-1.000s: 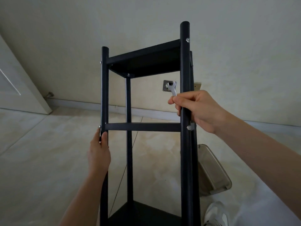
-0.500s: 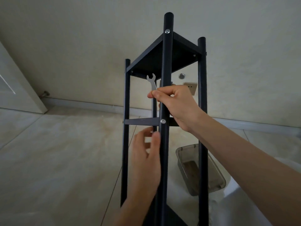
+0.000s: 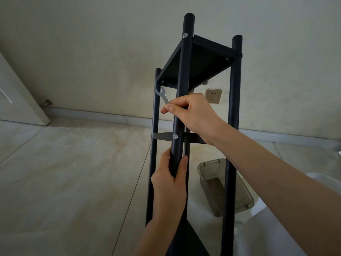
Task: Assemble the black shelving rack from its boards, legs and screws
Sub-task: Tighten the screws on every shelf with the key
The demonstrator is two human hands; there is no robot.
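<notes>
While left hand grips the front leg, right hand pinches a wrench.

Single head-worn wide-angle view, facing forward and slightly down, close behind rack; near leg fills centre, floor and wall beyond.

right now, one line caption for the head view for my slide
Left hand grips the front leg of the black rack while the right hand holds a small wrench.
</notes>
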